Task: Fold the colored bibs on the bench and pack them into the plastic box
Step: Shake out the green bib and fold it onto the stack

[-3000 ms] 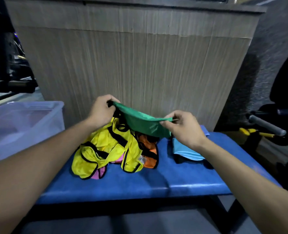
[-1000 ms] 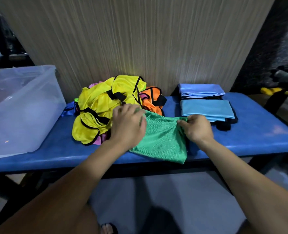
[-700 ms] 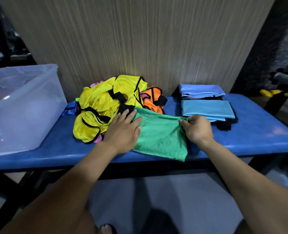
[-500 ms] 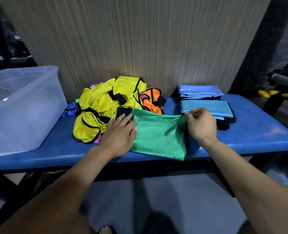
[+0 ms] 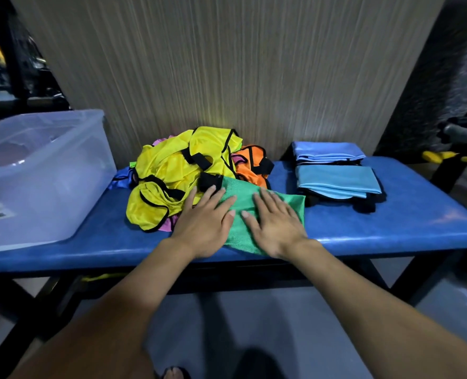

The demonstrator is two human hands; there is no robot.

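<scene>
Far to the left of my hands, the clear plastic box (image 5: 43, 173) sits on the blue bench (image 5: 391, 222). Just beyond my left hand (image 5: 203, 225), yellow and orange bibs (image 5: 177, 170) lie heaped. Both hands, the right hand (image 5: 274, 225) beside the left, press flat with fingers straight on the green bib (image 5: 243, 199). To their right, folded blue bibs (image 5: 336, 179) lie stacked.
</scene>
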